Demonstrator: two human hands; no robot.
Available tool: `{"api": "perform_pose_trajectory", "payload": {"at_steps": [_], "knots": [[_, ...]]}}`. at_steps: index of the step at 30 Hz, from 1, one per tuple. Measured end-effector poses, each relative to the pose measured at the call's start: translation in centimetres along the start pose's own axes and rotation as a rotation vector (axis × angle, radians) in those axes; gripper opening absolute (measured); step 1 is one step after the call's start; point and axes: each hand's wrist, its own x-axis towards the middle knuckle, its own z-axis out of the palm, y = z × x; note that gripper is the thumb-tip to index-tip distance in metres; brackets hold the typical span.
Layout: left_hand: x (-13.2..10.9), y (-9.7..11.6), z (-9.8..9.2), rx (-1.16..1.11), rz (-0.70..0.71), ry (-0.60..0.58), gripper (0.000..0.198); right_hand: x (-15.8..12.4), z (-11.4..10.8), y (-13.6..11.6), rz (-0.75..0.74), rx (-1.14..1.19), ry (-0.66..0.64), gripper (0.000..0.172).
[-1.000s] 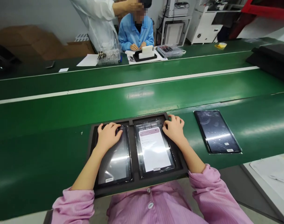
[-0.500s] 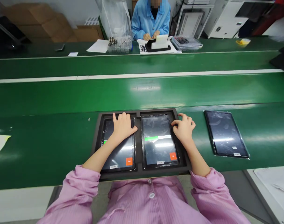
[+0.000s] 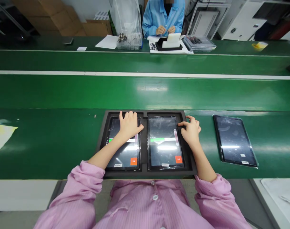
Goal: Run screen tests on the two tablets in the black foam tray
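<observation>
A black tray [image 3: 144, 143] at the bench's near edge holds two film-covered tablets side by side. My left hand [image 3: 129, 125] lies over the top of the left tablet [image 3: 123, 156], fingers stretched away from me and thumb out to the right. My right hand [image 3: 191, 130] is over the tray's right side, its index finger reaching to the right edge of the right tablet [image 3: 162, 127]; its other fingers are bent and it holds nothing. Both lit screens show a green bar, a red "Fail" box and a pale upright slider. A dark-screened third tablet [image 3: 234, 138] lies to the right.
Green benches run across the view, split by a white strip [image 3: 145, 75]. A yellowish paper [image 3: 2, 138] lies at left. Across the bench sits a person in a blue jacket [image 3: 162, 19], behind a black holder [image 3: 170, 44], a clear bin [image 3: 129, 41] and stacked plastic trays [image 3: 198, 43].
Pale upright sliders have appeared on both lit screens. The view has shifted a little; both hands stay in nearly the same places on the tablets. The person opposite has raised their hands slightly.
</observation>
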Motion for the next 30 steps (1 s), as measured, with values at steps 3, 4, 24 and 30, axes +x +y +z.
{"api": "perform_pose_trajectory", "payload": {"at_steps": [3, 4, 24, 30], "knots": [[0.1, 0.3, -0.3, 0.005, -0.002, -0.015, 0.037, 0.1, 0.4, 0.5, 0.009, 0.004, -0.004, 0.032], [0.1, 0.1, -0.4, -0.001, 0.002, -0.031, 0.038, 0.2, 0.6, 0.6, 0.018, 0.0, 0.003, 0.032], [-0.4, -8.7, -2.4, -0.282, 0.23, -0.359, 0.079, 0.3, 0.0, -0.6, -0.353, 0.025, -0.183, 0.088], [-0.4, -11.8, -2.3, -0.18, -0.062, -0.193, 0.044, 0.2, 0.0, -0.8, -0.343, 0.045, -0.172, 0.076]]}}
